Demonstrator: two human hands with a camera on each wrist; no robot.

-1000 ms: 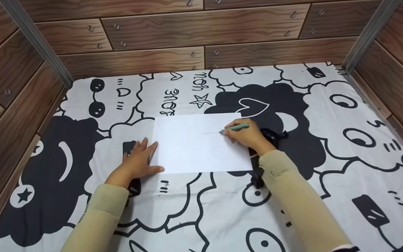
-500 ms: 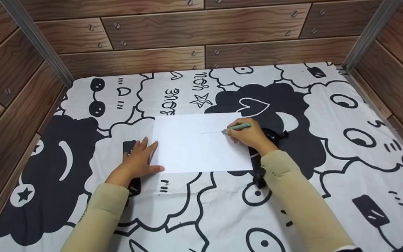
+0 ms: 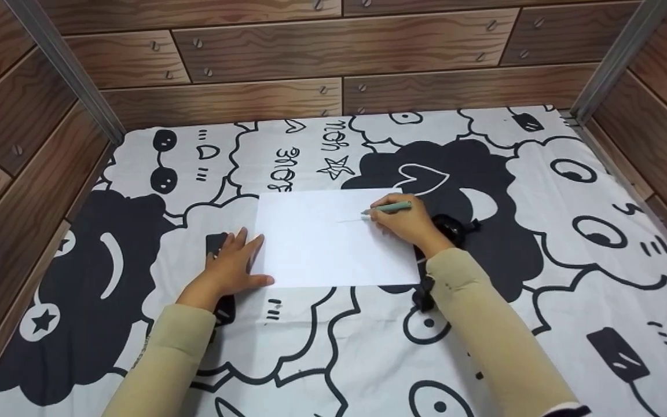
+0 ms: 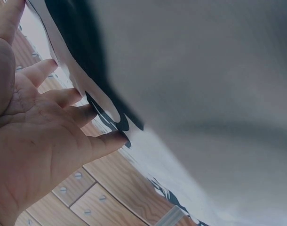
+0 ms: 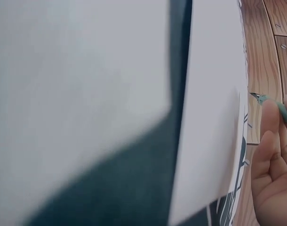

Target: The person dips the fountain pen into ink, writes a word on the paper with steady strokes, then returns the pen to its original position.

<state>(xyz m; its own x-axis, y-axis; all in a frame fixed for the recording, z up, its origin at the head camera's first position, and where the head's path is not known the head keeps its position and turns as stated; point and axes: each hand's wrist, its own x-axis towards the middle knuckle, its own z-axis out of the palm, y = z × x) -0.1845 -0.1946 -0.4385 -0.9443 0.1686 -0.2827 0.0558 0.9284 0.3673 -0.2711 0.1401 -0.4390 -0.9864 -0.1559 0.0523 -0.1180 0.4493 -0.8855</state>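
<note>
A plain white sheet of paper (image 3: 322, 255) lies flat on the patterned cloth, with one thin faint line (image 3: 350, 220) in its upper right half. My right hand (image 3: 406, 223) pinches a green fountain pen (image 3: 394, 207) over the sheet's right side. The pen's tip points left and appears slightly above the line's right end; in the right wrist view its dark nib (image 5: 254, 95) shows clear of the paper. My left hand (image 3: 230, 269) rests with fingers spread at the sheet's left edge, the thumb touching the paper. The left wrist view shows its palm (image 4: 40, 136) and extended fingers.
A glossy black object (image 3: 448, 229) lies beside the sheet's right edge, partly hidden under my right wrist. The black-and-white cartoon cloth (image 3: 304, 341) covers the table. Wood-patterned panels (image 3: 264, 52) enclose it at the back and sides, with grey metal posts (image 3: 61, 63) at the corners.
The pen first drew the line a little further right. Since then its tip has come off the line's end and shifted slightly up and left. My left hand has stayed in place.
</note>
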